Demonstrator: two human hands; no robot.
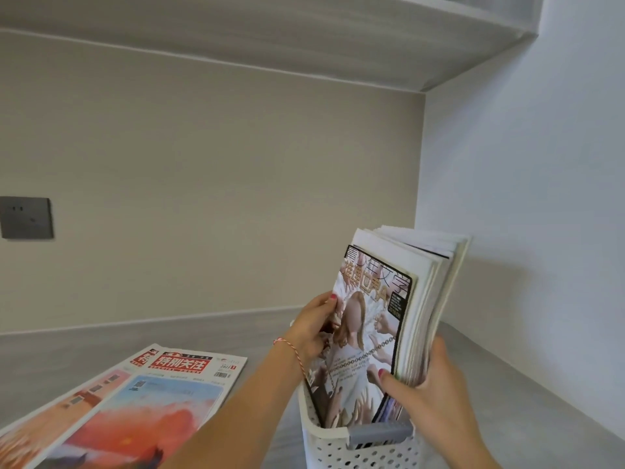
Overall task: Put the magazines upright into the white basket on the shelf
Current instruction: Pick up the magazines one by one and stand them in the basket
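Observation:
A white perforated basket (333, 446) with a grey handle stands on the grey shelf at the lower middle. Several magazines (422, 299) stand upright in it, leaning right. The front magazine (367, 336) has a pale cover showing hands and a chain. My left hand (313, 328) grips this cover's left edge, thumb near the top. My right hand (429, 397) grips the right side of the upright stack, thumb pressed on the front cover. Two more magazines (135, 401) with red-titled covers lie flat on the shelf to the left.
The shelf surface (507, 384) runs back to a beige rear wall and a white side wall on the right. A grey wall socket (26, 217) sits at the left. Another shelf board (304, 38) hangs overhead.

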